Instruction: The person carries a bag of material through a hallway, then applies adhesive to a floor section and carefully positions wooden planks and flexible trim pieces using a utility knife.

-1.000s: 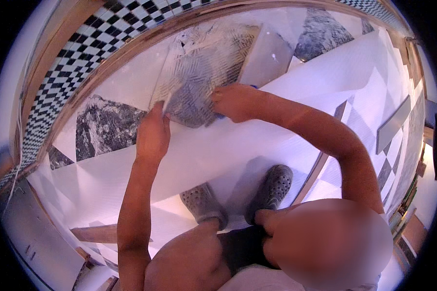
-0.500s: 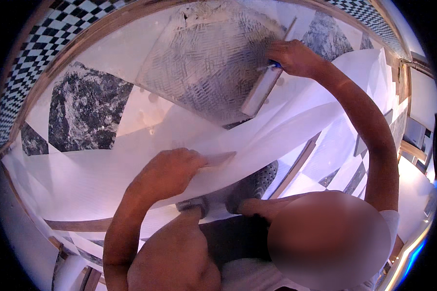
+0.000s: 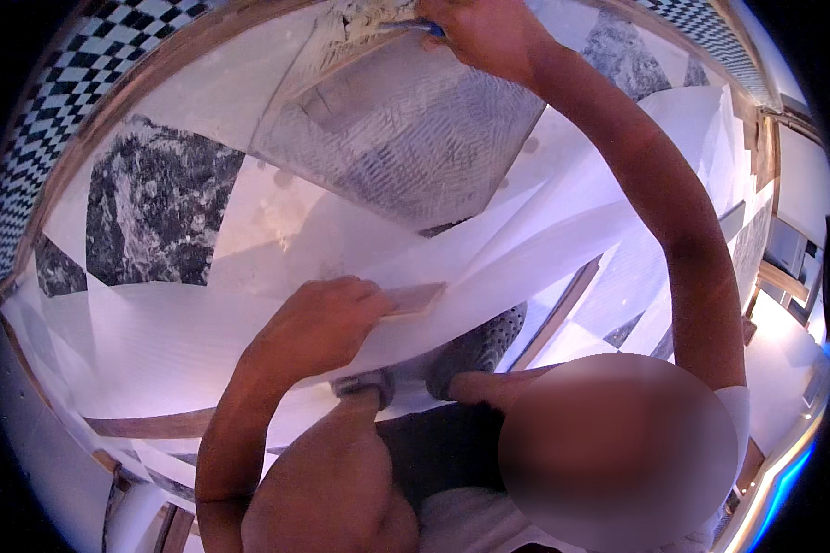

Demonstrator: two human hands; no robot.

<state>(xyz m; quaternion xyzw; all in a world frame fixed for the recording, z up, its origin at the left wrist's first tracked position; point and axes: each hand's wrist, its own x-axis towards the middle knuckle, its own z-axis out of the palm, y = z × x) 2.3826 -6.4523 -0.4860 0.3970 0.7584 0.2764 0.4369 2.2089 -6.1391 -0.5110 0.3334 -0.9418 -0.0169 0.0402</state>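
My right hand (image 3: 493, 37) is at the far edge, closed on the blue handle (image 3: 431, 29) of a flat metal trowel. Its long blade, blurred, lies against a square patch of grey combed adhesive (image 3: 415, 157), where ridges run in crossing directions. Closer to me, my left hand (image 3: 327, 318) grips a small flat scraper (image 3: 420, 300). Its pale blade points right, over a translucent white sheet (image 3: 157, 359). How the fingers wrap its handle is hidden from above.
Black marbled tiles (image 3: 161, 207) and pale tiles (image 3: 258, 217) surround the patch. A wooden strip (image 3: 120, 88) and small checkered tiles (image 3: 92, 69) border the far left. My shoe (image 3: 480, 346) rests by the sheet's near edge. A loose wooden strip (image 3: 558, 313) lies to the right.
My right hand has carried the trowel left and away from me, from the patch's right side to its far part. The ridges there look smoothed. My left hand has barely moved.
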